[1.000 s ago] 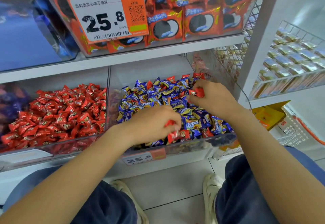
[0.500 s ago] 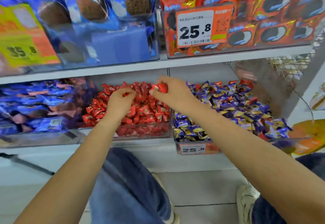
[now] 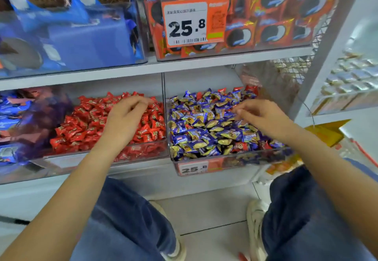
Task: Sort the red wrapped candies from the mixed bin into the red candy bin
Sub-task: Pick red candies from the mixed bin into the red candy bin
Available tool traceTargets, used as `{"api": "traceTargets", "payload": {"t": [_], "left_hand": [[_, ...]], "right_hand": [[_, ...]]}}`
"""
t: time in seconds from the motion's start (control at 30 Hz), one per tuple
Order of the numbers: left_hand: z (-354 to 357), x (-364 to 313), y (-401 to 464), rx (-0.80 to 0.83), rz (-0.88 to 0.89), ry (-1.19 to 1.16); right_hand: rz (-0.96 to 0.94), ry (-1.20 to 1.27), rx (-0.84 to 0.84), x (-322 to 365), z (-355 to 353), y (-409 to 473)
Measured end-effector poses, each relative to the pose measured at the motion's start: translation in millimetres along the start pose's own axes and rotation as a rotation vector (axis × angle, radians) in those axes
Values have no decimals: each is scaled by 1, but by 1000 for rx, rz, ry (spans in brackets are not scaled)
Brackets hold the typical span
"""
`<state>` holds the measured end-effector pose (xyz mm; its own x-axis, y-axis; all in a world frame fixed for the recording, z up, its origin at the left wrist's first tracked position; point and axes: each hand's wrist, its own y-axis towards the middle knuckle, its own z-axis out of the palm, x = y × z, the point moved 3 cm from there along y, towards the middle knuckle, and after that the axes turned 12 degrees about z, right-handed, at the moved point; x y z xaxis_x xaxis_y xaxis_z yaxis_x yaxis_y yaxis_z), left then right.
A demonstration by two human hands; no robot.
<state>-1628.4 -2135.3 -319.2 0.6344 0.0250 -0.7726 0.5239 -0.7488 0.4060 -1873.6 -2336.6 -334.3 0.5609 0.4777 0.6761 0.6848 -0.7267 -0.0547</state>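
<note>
shop shelf (image 3: pixel 184 66), tiled floor (image 3: pixel 204 209) | left hand (image 3: pixel 124 117) loose, empty over red candy bin (image 3: pixel 102 158) | right hand (image 3: pixel 263 117) fingers relaxed, empty over mixed bin (image 3: pixel 235 159)

The left hand (image 3: pixel 124 117) hovers over the red candy bin (image 3: pixel 102 158), its fingers loose above the pile, and the right hand (image 3: pixel 259 115) hovers over the mixed bin (image 3: pixel 231 161), which stands just to the right across a shared divider. Left of the left hand sits another bin of packets (image 3: pixel 22 121). A price tag (image 3: pixel 193 168) sits on the mixed bin's front wall, below the right hand. Above both hands, on the upper shelf (image 3: pixel 184 66), stand two biscuit bins, the right one bearing a larger price card (image 3: pixel 193 22).
</note>
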Motion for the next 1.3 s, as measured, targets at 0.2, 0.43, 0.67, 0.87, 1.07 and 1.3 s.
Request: {"api": "traceTargets", "payload": {"t": [0.2, 0.43, 0.67, 0.87, 1.07, 1.3], "left_hand": [[105, -65, -3, 511, 422, 225], [190, -74, 3, 966, 578, 522], [189, -63, 9, 859, 688, 772], [156, -62, 24, 661, 438, 372], [132, -51, 52, 433, 4, 267], [138, -35, 59, 365, -59, 442]], "right_hand": [[134, -351, -12, -48, -36, -32], [158, -534, 290, -44, -13, -17], [159, -281, 172, -48, -11, 0], [163, -208, 55, -41, -46, 17], [220, -54, -83, -47, -49, 44], [244, -249, -147, -60, -29, 59]]}}
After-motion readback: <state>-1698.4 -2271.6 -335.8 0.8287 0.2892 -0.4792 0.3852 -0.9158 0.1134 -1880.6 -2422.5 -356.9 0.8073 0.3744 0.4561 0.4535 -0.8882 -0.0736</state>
